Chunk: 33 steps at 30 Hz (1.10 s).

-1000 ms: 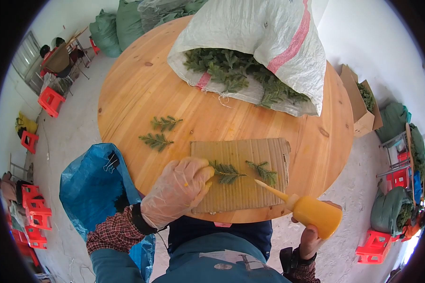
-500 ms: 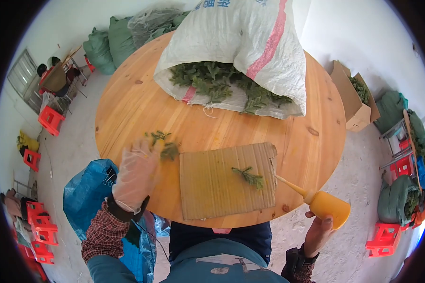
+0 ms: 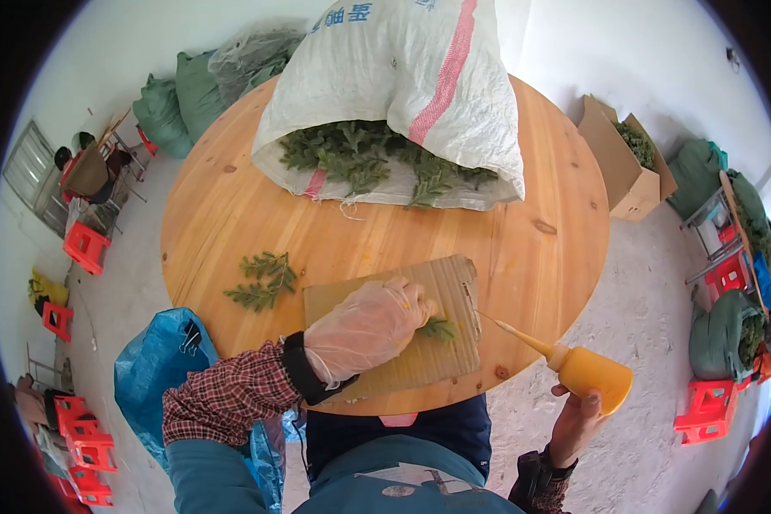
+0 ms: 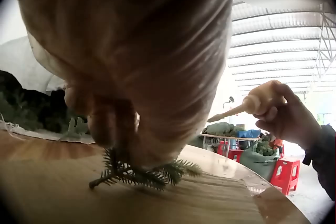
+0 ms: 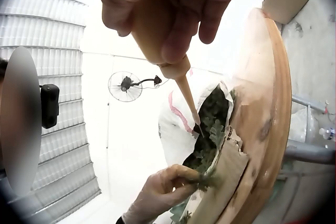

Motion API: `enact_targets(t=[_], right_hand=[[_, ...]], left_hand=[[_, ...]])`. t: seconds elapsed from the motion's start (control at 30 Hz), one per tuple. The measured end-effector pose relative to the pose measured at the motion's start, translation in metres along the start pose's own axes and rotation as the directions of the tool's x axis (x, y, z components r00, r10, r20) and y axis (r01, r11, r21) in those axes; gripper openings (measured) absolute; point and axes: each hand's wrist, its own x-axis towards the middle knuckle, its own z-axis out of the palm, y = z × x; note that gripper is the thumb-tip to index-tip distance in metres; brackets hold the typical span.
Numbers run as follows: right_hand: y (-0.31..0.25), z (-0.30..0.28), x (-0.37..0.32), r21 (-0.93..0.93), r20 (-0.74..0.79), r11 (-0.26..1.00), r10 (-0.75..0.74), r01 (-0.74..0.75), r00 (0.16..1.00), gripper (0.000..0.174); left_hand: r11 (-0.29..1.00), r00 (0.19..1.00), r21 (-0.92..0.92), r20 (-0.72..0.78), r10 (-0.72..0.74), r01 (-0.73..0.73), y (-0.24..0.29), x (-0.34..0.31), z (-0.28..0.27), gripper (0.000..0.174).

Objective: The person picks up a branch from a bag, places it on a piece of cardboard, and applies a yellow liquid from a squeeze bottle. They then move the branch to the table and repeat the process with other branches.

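A left hand (image 3: 364, 330) in a clear plastic glove reaches over the corrugated cardboard (image 3: 411, 367). Its fingertips pinch a small green sprig (image 3: 438, 329), also seen low in the left wrist view as a sprig (image 4: 142, 175) under the fingers. To the right of the cardboard, past the table edge, the bare right hand (image 3: 576, 421) grips a yellow squeeze bottle (image 3: 595, 377), its thin nozzle pointing toward the cardboard. Sprigs (image 3: 261, 283) lie on the wood left of the cardboard.
A white woven sack (image 3: 343, 94) full of green branches lies across the back of the round table (image 3: 206, 214). A blue bag (image 3: 158, 351) hangs at the front left. Beyond the table are a cardboard box (image 3: 617, 171) and red stools (image 3: 708, 409).
The left hand carried a sprig from the cardboard to the left pile, let it go, and came back to the sprig on the cardboard. The bottle moved slightly right and away from the cardboard.
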Motion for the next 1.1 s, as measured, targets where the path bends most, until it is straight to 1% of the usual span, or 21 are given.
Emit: enact_targets(t=[0.07,0.1,0.13,0.2,0.23,0.33,0.37,0.4,0.47,0.5,0.6,0.63,0.67,0.73,0.77,0.87,0.9,1.0,1.03,1.1], right_hand=[[-0.001,-0.002,0.001,-0.006,-0.023,1.0,-0.003,0.003,1.0,0.064],[0.0,-0.003,0.0,-0.008,-0.032,1.0,-0.002,0.001,0.999,0.064],[0.002,-0.003,0.0,-0.005,-0.032,1.0,0.006,-0.006,0.999,0.064],[0.006,-0.004,0.0,0.005,-0.02,1.0,0.021,-0.021,1.0,0.064],[0.008,-0.003,0.0,0.01,-0.011,1.0,0.03,-0.029,1.0,0.064],[0.01,0.003,-0.002,0.025,0.036,0.999,0.047,-0.048,0.998,0.064],[0.011,0.004,-0.002,0.027,0.053,0.998,0.05,-0.051,0.997,0.064],[0.012,0.006,-0.003,0.028,0.057,0.998,0.052,-0.053,0.997,0.064],[0.013,0.008,-0.003,0.041,0.083,0.997,0.059,-0.063,0.995,0.065],[0.015,0.009,-0.004,0.047,0.096,0.997,0.063,-0.068,0.993,0.065],[0.018,0.016,-0.002,0.046,0.091,0.997,0.063,-0.068,0.994,0.066],[0.019,0.018,-0.002,0.048,0.088,0.997,0.062,-0.066,0.994,0.066],[0.019,0.02,-0.002,0.049,0.095,0.997,0.062,-0.067,0.994,0.066],[0.018,0.024,-0.001,0.052,0.079,0.995,0.085,-0.09,0.993,0.073],[0.017,0.024,-0.002,0.053,0.066,0.993,0.098,-0.102,0.993,0.077],[0.016,0.021,-0.006,0.05,0.063,0.992,0.114,-0.118,0.991,0.078],[0.016,0.021,-0.007,0.052,0.068,0.991,0.121,-0.125,0.99,0.079],[0.017,0.019,-0.008,0.048,0.12,0.992,0.109,-0.115,0.987,0.075],[0.018,0.018,-0.009,0.044,0.141,0.993,0.103,-0.11,0.985,0.073],[0.019,0.015,-0.01,0.04,0.155,0.992,0.11,-0.117,0.982,0.075]], left_hand=[[0.994,0.996,0.074,0.034,0.081,-0.083,-0.008,-0.004,0.005,0.028],[0.994,0.996,0.075,0.041,0.079,-0.082,-0.013,-0.008,0.007,0.028],[0.995,0.996,-0.054,-0.009,0.087,-0.087,-0.018,-0.015,0.009,0.027],[0.947,0.991,-0.301,-0.115,0.076,-0.107,-0.029,-0.029,0.013,0.023],[0.949,0.992,-0.3,-0.109,0.067,-0.097,-0.034,-0.034,0.015,0.023],[0.886,0.964,-0.451,-0.264,-0.017,-0.107,-0.044,-0.048,0.015,0.023],[0.888,0.965,-0.449,-0.263,-0.024,-0.101,-0.044,-0.052,0.014,0.023],[0.94,0.947,-0.338,-0.313,-0.075,-0.037,-0.043,-0.057,0.012,0.023],[0.987,0.891,-0.116,-0.428,-0.15,0.111,-0.034,-0.064,0.003,0.023],[0.987,0.891,-0.119,-0.428,-0.153,0.112,-0.024,-0.067,0.002,0.023],[0.963,0.922,-0.082,-0.277,-0.27,0.257,0.015,-0.073,0.006,0.027],[0.961,0.92,-0.084,-0.278,-0.276,0.263,0.014,-0.074,0.012,0.027],[0.957,0.926,-0.149,-0.255,-0.279,0.247,0.01,-0.074,0.022,0.029],[0.939,0.939,-0.272,-0.211,-0.273,0.211,0.003,-0.072,0.034,0.031],[0.939,0.939,-0.272,-0.21,-0.272,0.211,-0.001,-0.072,0.032,0.031],[0.924,0.969,-0.328,-0.075,-0.235,0.198,-0.022,-0.071,0.02,0.034],[0.923,0.968,-0.329,-0.074,-0.238,0.202,-0.024,-0.071,0.021,0.034],[0.972,0.932,-0.192,-0.309,-0.188,0.133,-0.029,-0.069,0.023,0.034],[0.972,0.932,-0.192,-0.308,-0.192,0.137,-0.027,-0.07,0.021,0.034],[0.984,0.912,-0.117,-0.374,-0.168,0.133,-0.016,-0.078,0.014,0.036]])
